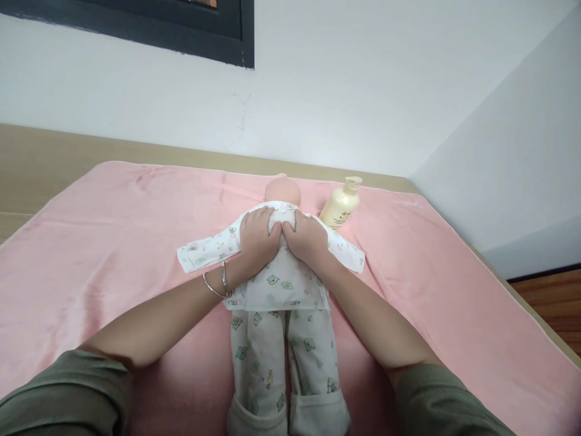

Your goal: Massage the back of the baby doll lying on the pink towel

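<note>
A baby doll lies stretched out with its head away from me, dressed in a white patterned top and matching trousers with turned-up cuffs. Flat on the upper part of the top rests my left hand, fingers extended. My right hand mirrors it on the other side, and the two thumbs meet near the middle. Neither hand grips anything. Both sleeves of the top spread out sideways. The doll's face does not show.
Just right of the doll's head stands a cream pump bottle. A pink blanket covers most of the wooden surface. Behind it rises a white wall with a dark window frame; another wall is at the right.
</note>
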The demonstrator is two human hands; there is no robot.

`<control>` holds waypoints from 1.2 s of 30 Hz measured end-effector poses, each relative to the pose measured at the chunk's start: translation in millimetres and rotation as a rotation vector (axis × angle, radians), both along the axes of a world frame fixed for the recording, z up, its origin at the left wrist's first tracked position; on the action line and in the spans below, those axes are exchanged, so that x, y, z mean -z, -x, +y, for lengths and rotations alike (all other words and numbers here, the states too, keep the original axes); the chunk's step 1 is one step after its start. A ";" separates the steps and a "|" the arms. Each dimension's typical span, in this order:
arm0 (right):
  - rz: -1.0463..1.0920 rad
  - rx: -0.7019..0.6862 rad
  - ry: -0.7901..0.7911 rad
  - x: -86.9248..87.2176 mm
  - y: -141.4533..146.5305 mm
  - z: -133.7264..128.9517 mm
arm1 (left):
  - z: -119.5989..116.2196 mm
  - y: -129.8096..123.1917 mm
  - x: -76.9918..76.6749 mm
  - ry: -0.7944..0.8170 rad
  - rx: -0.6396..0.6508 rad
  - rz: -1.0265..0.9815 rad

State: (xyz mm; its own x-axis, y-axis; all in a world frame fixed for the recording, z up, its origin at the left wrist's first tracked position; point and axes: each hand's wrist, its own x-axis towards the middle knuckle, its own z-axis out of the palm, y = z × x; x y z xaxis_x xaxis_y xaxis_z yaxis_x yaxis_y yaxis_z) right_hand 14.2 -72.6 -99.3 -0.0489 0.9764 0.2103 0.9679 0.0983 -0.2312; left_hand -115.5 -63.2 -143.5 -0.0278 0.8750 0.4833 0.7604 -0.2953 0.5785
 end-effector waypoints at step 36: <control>-0.182 -0.342 -0.217 0.7 -7.2 -13.9 | 0.0 9.8 -42.0 0.180 0.097 0.416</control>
State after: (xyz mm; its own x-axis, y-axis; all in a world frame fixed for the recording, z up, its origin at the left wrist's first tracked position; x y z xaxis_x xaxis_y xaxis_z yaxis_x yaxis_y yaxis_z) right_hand 21.5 -86.5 -100.1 -0.4170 0.8316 0.3668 0.8941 0.4478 0.0013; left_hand -125.4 -63.2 -101.5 0.2221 0.9349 0.2767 0.9125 -0.2993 0.2789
